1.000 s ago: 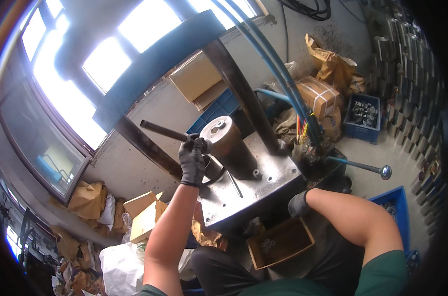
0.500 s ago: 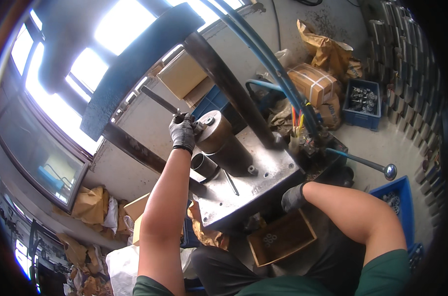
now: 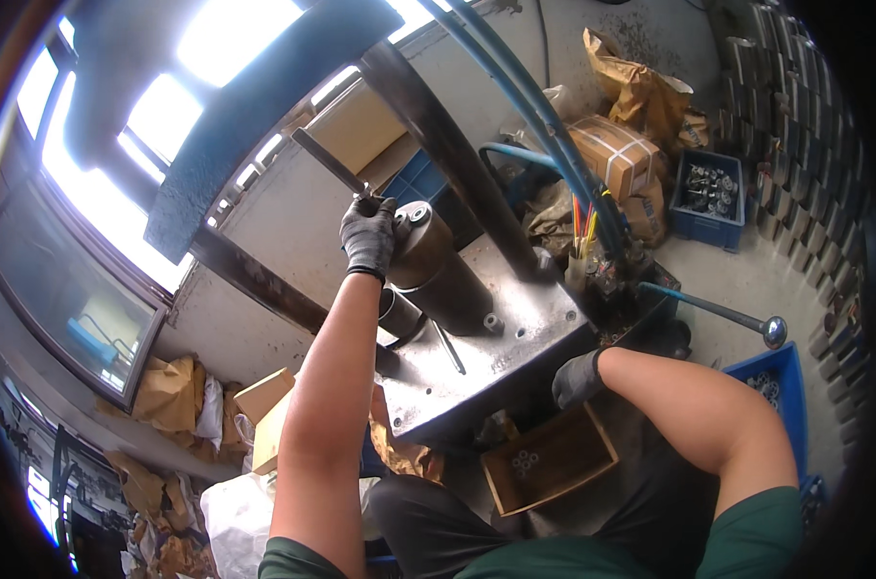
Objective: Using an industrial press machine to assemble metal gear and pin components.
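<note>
My left hand (image 3: 367, 238), in a grey glove, is closed around the lower end of a dark metal rod (image 3: 330, 161) that slants up to the left. The hand is beside the top of a thick steel cylinder (image 3: 454, 294), where small round metal fittings (image 3: 419, 214) show. That cylinder stands on the press's steel table (image 3: 529, 343). A hollow metal sleeve (image 3: 397, 316) and a thin loose rod (image 3: 448, 347) are next to it. My right hand (image 3: 578, 378), also gloved, is curled closed by the table's right front edge; whatever its fingers hold is hidden.
Dark posts (image 3: 447, 154) and a blue top beam (image 3: 274, 116) frame the table. A blue lever with a ball end (image 3: 773, 332) juts out right. Below the table is a wooden tray (image 3: 592, 463) with several rings. Blue bins (image 3: 705, 232) of metal parts stand on the floor.
My left hand and the rod have moved up and slightly right, closer against the cylinder's top. My right hand has barely moved.
</note>
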`<state>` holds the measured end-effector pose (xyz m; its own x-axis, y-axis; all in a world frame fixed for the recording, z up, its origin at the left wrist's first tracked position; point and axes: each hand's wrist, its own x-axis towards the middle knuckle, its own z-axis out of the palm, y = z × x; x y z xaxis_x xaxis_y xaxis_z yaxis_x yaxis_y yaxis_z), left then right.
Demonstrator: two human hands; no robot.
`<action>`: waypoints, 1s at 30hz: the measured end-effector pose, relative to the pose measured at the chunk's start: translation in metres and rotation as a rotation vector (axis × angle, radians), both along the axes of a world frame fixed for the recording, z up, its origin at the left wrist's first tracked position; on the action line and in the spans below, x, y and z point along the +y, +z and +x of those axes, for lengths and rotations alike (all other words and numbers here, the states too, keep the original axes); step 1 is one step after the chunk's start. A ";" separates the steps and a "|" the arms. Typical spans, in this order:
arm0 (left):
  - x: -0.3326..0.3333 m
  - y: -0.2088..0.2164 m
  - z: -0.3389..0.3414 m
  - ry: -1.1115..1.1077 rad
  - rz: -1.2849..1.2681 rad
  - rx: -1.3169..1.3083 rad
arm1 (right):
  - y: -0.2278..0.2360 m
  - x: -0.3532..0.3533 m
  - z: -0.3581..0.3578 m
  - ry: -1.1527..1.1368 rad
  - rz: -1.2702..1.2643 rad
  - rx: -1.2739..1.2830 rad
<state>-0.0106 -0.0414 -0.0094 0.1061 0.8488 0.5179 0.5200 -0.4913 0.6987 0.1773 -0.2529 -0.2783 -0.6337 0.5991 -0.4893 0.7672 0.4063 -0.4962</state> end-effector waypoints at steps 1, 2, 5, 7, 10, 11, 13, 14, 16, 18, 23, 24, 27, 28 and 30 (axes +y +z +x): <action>0.003 -0.001 0.000 0.000 0.005 0.001 | -0.006 0.002 0.003 0.000 0.005 0.001; 0.012 -0.006 -0.006 0.058 0.130 0.056 | -0.010 0.005 0.004 0.052 0.033 0.006; 0.020 -0.013 -0.010 0.113 0.260 0.135 | -0.021 0.007 0.008 0.107 0.063 0.020; 0.021 -0.015 -0.009 0.110 0.264 0.155 | -0.015 0.003 0.011 0.112 0.064 0.026; 0.033 -0.018 -0.012 0.046 0.174 0.144 | 0.006 -0.004 0.009 -0.054 -0.060 -0.001; 0.048 -0.021 -0.017 -0.066 -0.038 0.028 | -0.001 -0.001 0.010 0.010 -0.011 0.027; 0.069 -0.025 -0.019 -0.176 -0.258 -0.088 | -0.009 -0.001 0.009 0.077 0.031 0.057; 0.076 -0.025 -0.018 -0.154 -0.306 -0.047 | -0.008 -0.001 0.009 0.060 0.028 0.058; 0.086 -0.027 -0.027 -0.164 -0.248 0.113 | 0.001 0.000 0.006 0.051 0.026 0.060; 0.097 -0.025 -0.041 -0.167 -0.183 0.155 | 0.018 0.000 0.000 -0.024 -0.033 -0.001; 0.067 -0.021 -0.018 -0.100 -0.258 0.117 | 0.005 -0.006 0.011 0.000 0.008 -0.008; 0.062 -0.017 -0.020 -0.068 -0.265 0.168 | 0.011 -0.007 0.010 -0.066 -0.038 -0.027; 0.051 -0.010 -0.025 0.010 -0.076 0.489 | 0.015 -0.008 0.013 -0.084 -0.035 -0.023; 0.042 -0.009 -0.023 0.009 -0.080 0.486 | 0.015 -0.011 0.015 -0.085 -0.039 -0.027; 0.024 -0.006 -0.019 0.060 -0.097 0.467 | 0.015 -0.012 0.018 -0.118 -0.057 -0.023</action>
<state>-0.0291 -0.0174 -0.0155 0.2577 0.9028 0.3444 0.8148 -0.3946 0.4247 0.1950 -0.2646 -0.2636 -0.5485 0.6399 -0.5383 0.8196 0.2838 -0.4978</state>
